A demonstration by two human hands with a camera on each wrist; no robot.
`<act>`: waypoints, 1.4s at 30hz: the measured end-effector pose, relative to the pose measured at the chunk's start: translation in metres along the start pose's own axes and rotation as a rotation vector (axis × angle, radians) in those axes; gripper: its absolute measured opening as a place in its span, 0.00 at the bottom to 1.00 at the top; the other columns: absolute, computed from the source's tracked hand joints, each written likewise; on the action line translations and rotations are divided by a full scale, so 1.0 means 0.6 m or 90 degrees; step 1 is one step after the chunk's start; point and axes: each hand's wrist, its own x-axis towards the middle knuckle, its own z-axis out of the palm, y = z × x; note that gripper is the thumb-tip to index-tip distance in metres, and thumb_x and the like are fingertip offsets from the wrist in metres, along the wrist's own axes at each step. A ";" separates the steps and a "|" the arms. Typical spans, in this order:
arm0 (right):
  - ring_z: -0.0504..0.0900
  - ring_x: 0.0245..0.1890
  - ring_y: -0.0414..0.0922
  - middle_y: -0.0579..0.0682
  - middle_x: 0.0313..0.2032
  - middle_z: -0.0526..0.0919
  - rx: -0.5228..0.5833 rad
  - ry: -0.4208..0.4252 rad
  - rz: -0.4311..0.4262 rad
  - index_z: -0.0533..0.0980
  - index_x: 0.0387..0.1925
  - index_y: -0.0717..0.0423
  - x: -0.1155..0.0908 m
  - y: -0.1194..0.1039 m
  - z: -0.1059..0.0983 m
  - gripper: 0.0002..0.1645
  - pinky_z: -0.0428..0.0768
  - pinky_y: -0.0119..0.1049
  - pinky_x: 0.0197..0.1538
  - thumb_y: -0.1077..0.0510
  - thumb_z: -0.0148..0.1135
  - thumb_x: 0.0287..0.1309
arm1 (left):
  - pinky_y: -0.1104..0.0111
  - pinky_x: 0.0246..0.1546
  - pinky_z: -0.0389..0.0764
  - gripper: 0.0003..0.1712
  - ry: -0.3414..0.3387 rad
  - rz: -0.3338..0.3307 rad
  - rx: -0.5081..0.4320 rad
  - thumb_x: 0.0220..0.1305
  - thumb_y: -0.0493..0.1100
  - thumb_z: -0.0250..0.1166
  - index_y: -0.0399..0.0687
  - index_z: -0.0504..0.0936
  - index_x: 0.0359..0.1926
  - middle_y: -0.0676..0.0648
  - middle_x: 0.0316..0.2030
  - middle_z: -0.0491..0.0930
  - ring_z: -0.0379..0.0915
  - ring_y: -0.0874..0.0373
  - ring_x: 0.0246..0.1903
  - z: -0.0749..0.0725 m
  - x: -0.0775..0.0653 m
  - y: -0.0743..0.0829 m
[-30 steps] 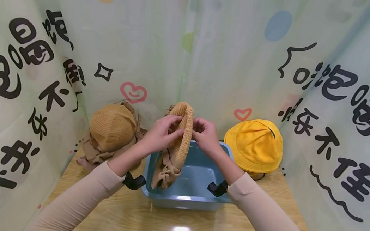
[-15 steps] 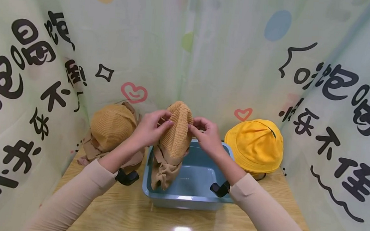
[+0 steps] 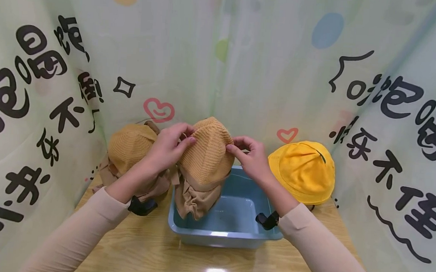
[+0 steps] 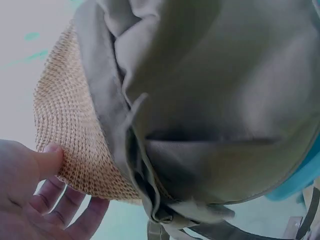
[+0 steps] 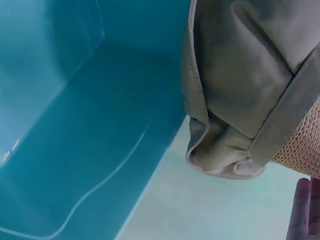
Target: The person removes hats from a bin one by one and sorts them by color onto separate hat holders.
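Note:
A tan woven sun hat point(image 3: 205, 156) with a soft brown fabric brim point(image 4: 210, 90) hangs over the left part of a blue plastic tub point(image 3: 232, 214). My left hand point(image 3: 170, 145) pinches the left side of its crown between thumb and fingers. On the opposite side, my right hand point(image 3: 252, 157) pinches the crown too. The left wrist view shows the thumb pressed on the weave point(image 4: 85, 135). In the right wrist view only some fingertips point(image 5: 301, 205) appear beside the crown, and the folded brim point(image 5: 225, 100) hangs by the tub wall.
Another tan woven hat point(image 3: 129, 143) lies at the left of the wooden table point(image 3: 195, 263), partly behind the left forearm. A yellow bucket hat point(image 3: 302, 172) sits at the right of the tub. A printed curtain point(image 3: 193, 47) surrounds the table at the back and sides.
The held hat has turned from edge-on to show its rounded crown, which has spread wider. The left hand has moved left and slightly up; the right hand has shifted slightly right.

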 end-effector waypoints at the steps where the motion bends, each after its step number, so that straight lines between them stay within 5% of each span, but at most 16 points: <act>1: 0.82 0.38 0.43 0.54 0.36 0.86 -0.006 -0.001 -0.004 0.84 0.43 0.59 0.000 -0.001 -0.003 0.13 0.82 0.33 0.45 0.54 0.70 0.60 | 0.62 0.37 0.79 0.08 -0.002 0.003 0.005 0.70 0.38 0.63 0.39 0.81 0.46 0.44 0.38 0.81 0.77 0.54 0.37 -0.003 0.000 0.000; 12: 0.86 0.36 0.43 0.50 0.36 0.89 -0.135 0.006 -0.107 0.85 0.43 0.58 0.003 -0.009 -0.024 0.13 0.86 0.38 0.42 0.54 0.70 0.60 | 0.63 0.37 0.78 0.07 0.031 0.062 0.115 0.70 0.39 0.62 0.42 0.82 0.46 0.46 0.40 0.80 0.75 0.55 0.36 -0.033 -0.011 -0.013; 19: 0.82 0.34 0.42 0.53 0.33 0.87 -0.058 0.050 -0.073 0.85 0.41 0.60 0.003 -0.018 -0.012 0.12 0.82 0.29 0.36 0.55 0.70 0.61 | 0.64 0.36 0.81 0.12 0.030 0.049 0.015 0.71 0.41 0.61 0.42 0.81 0.51 0.46 0.41 0.82 0.77 0.57 0.38 -0.025 -0.019 -0.018; 29: 0.78 0.34 0.36 0.58 0.35 0.84 0.018 0.059 -0.021 0.83 0.43 0.67 -0.003 -0.059 -0.020 0.12 0.77 0.24 0.35 0.61 0.66 0.64 | 0.60 0.44 0.83 0.20 -0.145 -0.083 -0.098 0.72 0.45 0.61 0.44 0.78 0.61 0.46 0.53 0.81 0.80 0.54 0.47 0.027 -0.050 -0.041; 33: 0.78 0.35 0.35 0.53 0.35 0.84 0.037 0.067 -0.012 0.81 0.43 0.71 -0.010 -0.076 -0.025 0.12 0.78 0.25 0.36 0.64 0.65 0.64 | 0.61 0.43 0.83 0.20 -0.129 -0.118 -0.120 0.71 0.47 0.63 0.46 0.79 0.59 0.47 0.52 0.83 0.81 0.55 0.46 0.051 -0.045 -0.044; 42: 0.81 0.37 0.39 0.44 0.35 0.84 0.064 0.112 -0.004 0.83 0.43 0.64 -0.001 -0.023 -0.031 0.14 0.80 0.27 0.37 0.56 0.68 0.62 | 0.68 0.33 0.78 0.08 -0.102 -0.119 -0.224 0.72 0.43 0.61 0.42 0.80 0.43 0.46 0.36 0.82 0.76 0.55 0.33 0.074 -0.035 -0.036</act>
